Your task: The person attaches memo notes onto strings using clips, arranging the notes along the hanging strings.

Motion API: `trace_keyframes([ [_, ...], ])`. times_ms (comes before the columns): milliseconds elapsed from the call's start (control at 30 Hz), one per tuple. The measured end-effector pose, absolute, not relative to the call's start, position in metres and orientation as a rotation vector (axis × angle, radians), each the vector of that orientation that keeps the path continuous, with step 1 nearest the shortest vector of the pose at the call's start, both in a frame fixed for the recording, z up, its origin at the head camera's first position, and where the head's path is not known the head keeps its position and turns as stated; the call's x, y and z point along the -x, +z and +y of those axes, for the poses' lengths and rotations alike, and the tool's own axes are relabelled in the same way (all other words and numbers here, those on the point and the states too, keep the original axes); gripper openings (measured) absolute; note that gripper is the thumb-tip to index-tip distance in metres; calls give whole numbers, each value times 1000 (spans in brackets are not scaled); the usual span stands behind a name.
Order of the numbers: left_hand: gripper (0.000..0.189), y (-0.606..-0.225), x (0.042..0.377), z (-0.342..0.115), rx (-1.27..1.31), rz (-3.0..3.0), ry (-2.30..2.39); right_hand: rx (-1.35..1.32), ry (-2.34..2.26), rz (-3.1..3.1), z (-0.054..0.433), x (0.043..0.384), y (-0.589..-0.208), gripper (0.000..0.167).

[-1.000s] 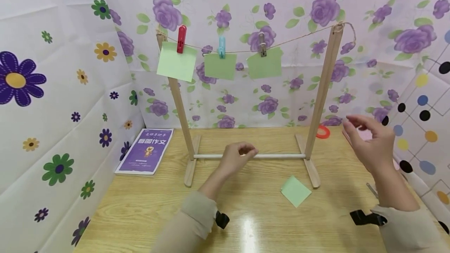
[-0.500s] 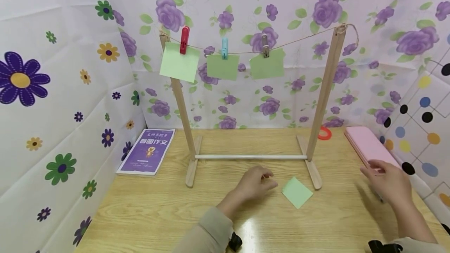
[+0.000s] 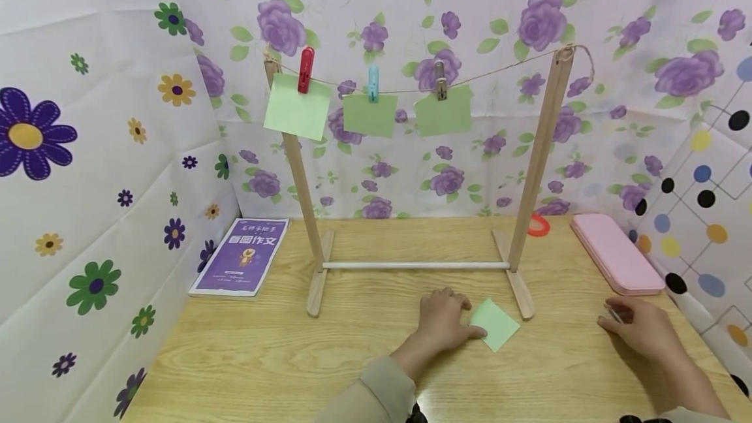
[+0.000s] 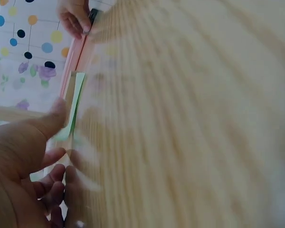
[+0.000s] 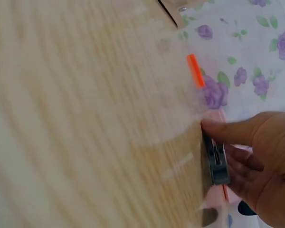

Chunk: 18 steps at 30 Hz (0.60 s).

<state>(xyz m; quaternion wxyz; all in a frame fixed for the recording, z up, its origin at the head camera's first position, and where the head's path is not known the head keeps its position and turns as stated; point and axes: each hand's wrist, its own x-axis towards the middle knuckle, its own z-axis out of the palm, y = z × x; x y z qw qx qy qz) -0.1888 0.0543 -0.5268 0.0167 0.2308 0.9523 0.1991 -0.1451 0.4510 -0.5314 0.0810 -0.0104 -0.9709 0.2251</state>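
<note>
A pale green square of paper (image 3: 496,327) lies on the table in front of a wooden stand. Beside it is my left hand (image 3: 443,322), thumb reaching onto the paper's near-left edge, fingers loosely bent and apart from the thumb. The left wrist view shows the paper (image 4: 77,102) edge-on past that thumb. At the right, my right hand (image 3: 646,331) pinches a dark grey clothespin (image 5: 216,159) between thumb and fingers, low over the table. Three green papers hang from a string, under a red clothespin (image 3: 306,70), a light blue clothespin (image 3: 373,85) and a grey-brown clothespin (image 3: 440,80).
The stand's posts (image 3: 539,162) rise at both sides, joined low by a white rod (image 3: 411,266). A purple booklet (image 3: 242,256) lies at the left. A pink case (image 3: 617,253) and an orange-red ring (image 3: 538,225) lie at the back right. Patterned cloth encloses the table.
My left hand has come down rightward from near the rod to the loose paper. My right hand has lowered from beside the right post to the table and taken hold of the dark grey clothespin.
</note>
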Motion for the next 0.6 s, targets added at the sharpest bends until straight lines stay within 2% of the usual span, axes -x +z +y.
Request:
trace_keyframes([
  [100,47,-527,189,54,-701,2933,647,-10,682,-2920,447,145,-531,55],
  [333,26,-527,196,38,-770,2796,875,-17,662,-2924,439,147,-526,49],
  [600,18,-525,199,29,-824,2735,948,35,605,-2937,438,150,-520,50],
])
